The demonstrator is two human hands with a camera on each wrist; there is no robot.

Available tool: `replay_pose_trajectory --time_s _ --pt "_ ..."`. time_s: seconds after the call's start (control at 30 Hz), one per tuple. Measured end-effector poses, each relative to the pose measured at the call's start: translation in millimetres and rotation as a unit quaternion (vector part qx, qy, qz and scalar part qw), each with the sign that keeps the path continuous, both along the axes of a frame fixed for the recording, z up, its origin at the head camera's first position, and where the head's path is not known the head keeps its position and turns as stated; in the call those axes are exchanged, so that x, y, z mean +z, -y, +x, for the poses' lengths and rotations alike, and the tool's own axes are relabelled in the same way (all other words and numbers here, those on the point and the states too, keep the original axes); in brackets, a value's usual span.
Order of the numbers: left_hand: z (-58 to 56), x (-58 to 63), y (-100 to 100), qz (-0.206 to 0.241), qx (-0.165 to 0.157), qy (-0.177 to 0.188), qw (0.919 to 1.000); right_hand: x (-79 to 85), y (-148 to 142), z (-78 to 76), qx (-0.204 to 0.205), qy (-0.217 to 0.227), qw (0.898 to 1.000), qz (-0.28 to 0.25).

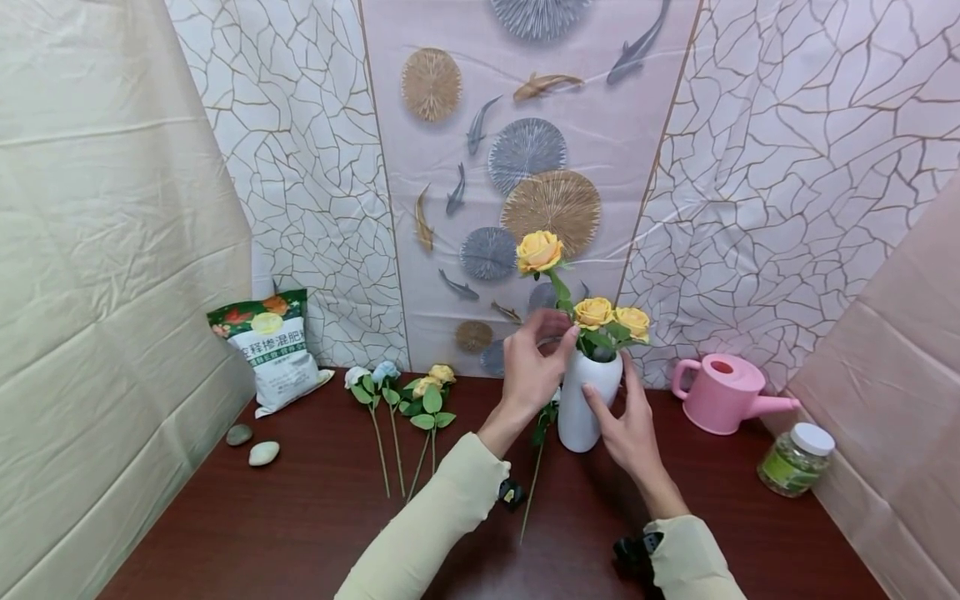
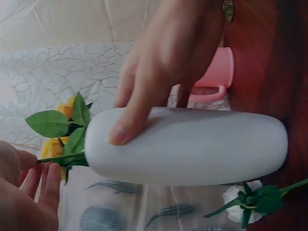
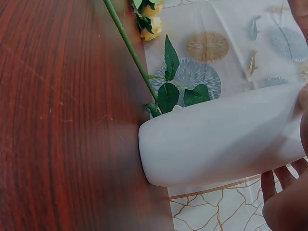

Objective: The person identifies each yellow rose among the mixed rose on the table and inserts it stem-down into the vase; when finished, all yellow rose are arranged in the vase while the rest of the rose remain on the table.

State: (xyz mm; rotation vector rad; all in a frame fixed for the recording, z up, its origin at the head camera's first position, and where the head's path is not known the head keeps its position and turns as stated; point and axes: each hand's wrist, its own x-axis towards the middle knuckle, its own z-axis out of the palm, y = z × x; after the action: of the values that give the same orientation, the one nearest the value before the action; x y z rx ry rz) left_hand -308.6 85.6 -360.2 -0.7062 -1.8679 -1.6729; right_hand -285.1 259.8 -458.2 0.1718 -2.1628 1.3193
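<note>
A white vase (image 1: pixel 579 421) stands upright on the dark red table. My right hand (image 1: pixel 632 429) grips its upper side, with the thumb (image 2: pixel 126 129) across the front and the fingers round the far side. At the mouth, my left hand (image 1: pixel 527 367) pinches the green stem (image 2: pixel 60 158) of a yellow rose (image 1: pixel 538 252), whose bloom rises above the hand, leaning left. Two more yellow roses (image 1: pixel 594 312) sit in the vase with green leaves. Beside its base lies a white rose (image 2: pixel 236 209), mostly hidden behind the vase in the head view.
Left of the vase lie a white rose (image 1: pixel 357 377), a blue rose (image 1: pixel 386 372) and yellow roses (image 1: pixel 431 383). Farther left are a fertilizer bag (image 1: pixel 277 358) and two stones (image 1: pixel 263 453). A pink watering can (image 1: pixel 723 396) and a lidded jar (image 1: pixel 797 460) stand right.
</note>
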Motion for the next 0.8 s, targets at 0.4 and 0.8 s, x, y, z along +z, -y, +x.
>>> replay_pose_trajectory --time_s 0.4,0.8 --pt "-10.5 -18.9 -11.0 -0.044 0.031 0.065 0.9964 0.5 0.0 0.0 0.001 0.001 1.000 0.006" --pt "-14.8 -17.2 -9.1 -0.065 0.038 0.073 0.9945 1.3 -0.2 2.3 0.003 0.000 1.000 0.004"
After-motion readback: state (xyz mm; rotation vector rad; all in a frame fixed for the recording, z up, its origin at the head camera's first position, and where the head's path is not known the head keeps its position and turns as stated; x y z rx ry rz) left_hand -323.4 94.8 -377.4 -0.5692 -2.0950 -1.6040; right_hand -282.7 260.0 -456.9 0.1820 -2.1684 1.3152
